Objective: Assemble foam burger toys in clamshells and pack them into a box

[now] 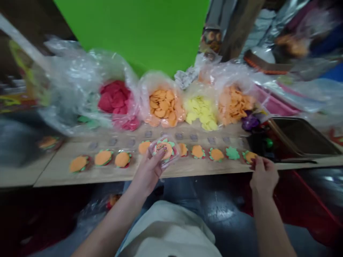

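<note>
My left hand [150,169] is closed on a small clear plastic packet [164,150] with an orange, green and red felt stack inside, held just above a wooden board [88,175]. My right hand [264,175] is at the board's right end, its fingers curled at the last orange stack [249,156]; whether it grips it is unclear. A row of several felt stacks [103,157] lies along the board, one of them a bare green piece [232,152]. The picture is blurred.
Behind the board stand open plastic bags of felt pieces: red [115,98], orange [163,105], yellow [202,112], orange [235,103]. A dark tray [300,137] sits at the right, with a purple item [249,122] beside it. A green backdrop [134,32] rises behind.
</note>
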### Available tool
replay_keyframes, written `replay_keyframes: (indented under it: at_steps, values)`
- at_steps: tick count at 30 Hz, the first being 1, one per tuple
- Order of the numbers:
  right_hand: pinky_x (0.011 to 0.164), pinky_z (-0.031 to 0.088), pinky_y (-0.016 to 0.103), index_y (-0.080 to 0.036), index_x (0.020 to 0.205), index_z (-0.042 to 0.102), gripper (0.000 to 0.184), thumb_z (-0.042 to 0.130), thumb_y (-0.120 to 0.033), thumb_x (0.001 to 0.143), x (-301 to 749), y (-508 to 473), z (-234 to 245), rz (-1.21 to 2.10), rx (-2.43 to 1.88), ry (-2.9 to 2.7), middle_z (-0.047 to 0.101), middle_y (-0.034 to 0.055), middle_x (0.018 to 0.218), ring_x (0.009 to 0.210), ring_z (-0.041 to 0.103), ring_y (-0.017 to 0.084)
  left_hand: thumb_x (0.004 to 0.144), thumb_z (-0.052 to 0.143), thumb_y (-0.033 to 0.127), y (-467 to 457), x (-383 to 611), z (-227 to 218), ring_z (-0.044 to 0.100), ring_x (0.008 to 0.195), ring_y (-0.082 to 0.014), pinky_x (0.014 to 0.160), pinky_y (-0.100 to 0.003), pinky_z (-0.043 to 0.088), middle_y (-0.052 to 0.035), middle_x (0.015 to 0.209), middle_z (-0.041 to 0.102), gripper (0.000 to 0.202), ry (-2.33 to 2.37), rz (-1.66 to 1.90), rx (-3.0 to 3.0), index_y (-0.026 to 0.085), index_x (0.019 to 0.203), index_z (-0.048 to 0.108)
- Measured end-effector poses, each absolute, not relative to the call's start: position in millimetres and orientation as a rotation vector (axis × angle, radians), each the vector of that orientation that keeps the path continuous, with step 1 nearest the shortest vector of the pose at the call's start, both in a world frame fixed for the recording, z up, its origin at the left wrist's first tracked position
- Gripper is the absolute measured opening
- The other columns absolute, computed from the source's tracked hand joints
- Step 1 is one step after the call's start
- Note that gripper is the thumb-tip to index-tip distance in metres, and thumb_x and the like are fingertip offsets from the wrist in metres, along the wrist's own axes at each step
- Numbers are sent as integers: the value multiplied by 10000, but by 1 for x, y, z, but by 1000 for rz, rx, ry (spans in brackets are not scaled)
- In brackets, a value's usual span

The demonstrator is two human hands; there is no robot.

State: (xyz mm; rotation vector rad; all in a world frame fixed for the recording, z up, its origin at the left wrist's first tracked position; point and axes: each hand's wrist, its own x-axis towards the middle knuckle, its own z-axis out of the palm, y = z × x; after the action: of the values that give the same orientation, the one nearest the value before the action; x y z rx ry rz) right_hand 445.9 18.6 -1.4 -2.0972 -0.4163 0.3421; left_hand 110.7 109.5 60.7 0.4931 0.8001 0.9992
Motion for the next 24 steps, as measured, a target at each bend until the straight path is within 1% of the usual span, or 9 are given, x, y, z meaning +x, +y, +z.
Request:
replay_keyframes:
  at_steps: [2,4,6,8,12,17,19,22,24]
  values:
    - [587,444,258,-193,977,512,304,417,-424,802,392,30,10,314,-1967,-579,555,23,796,676,527,136,741,645,222,109,100,60,617,879,-140,807,-303,506,3,1039,618,334,782,1031,501,243,1056,535]
    - [609,455,260,-191,986,575,304,532,-394,764,325,42,23,547,-1732,-924,578,8,734,644,536,129,747,640,237,108,90,58,609,904,-147,828,-323,493,-6,1068,604,360,764,1065,503,246,1085,516]
    - [611,464,260,-226,1196,496,430,542,-335,783,259,53,32,911,-1525,-1156,598,-11,721,636,552,123,761,625,255,106,80,57,597,932,-150,851,-328,476,-15,1082,596,353,757,1112,493,241,1093,506]
    - [644,464,259,-256,1305,388,525,532,-284,801,207,61,36,1048,-1364,-1268,588,-36,682,631,551,113,773,612,260,103,69,56,591,932,-141,852,-313,469,-13,1068,596,330,763,1171,481,240,1085,507]
    - [731,453,273,-263,1376,250,616,516,-245,821,164,69,33,1056,-1276,-1342,589,-46,688,676,560,112,780,601,259,97,45,55,586,916,-138,815,-285,474,-22,1063,594,322,778,1241,489,232,1089,515]
    - [705,453,278,-237,1374,240,629,524,-247,813,151,74,34,1073,-1339,-1333,569,-46,655,660,559,124,780,597,274,92,30,57,575,965,-157,797,-272,473,-31,1123,578,376,796,1267,475,250,1138,484]
    - [686,464,281,-235,1357,253,620,534,-280,806,145,76,35,1138,-1349,-1263,590,-28,699,672,565,133,777,601,264,91,28,58,578,958,-159,784,-267,478,-29,1109,584,366,795,1272,488,248,1124,486]
    - [688,482,294,-240,1309,306,561,528,-344,804,143,80,32,1287,-1315,-1188,622,33,923,779,583,153,767,613,258,91,25,58,589,931,-158,777,-271,483,-24,1071,598,350,793,1290,501,244,1096,492]
    - [729,479,320,-228,1248,388,508,551,-358,784,147,80,27,1196,-1370,-1230,598,59,1032,881,571,177,764,616,264,92,21,58,589,940,-162,791,-289,484,-24,1074,596,352,803,1316,488,245,1092,489]
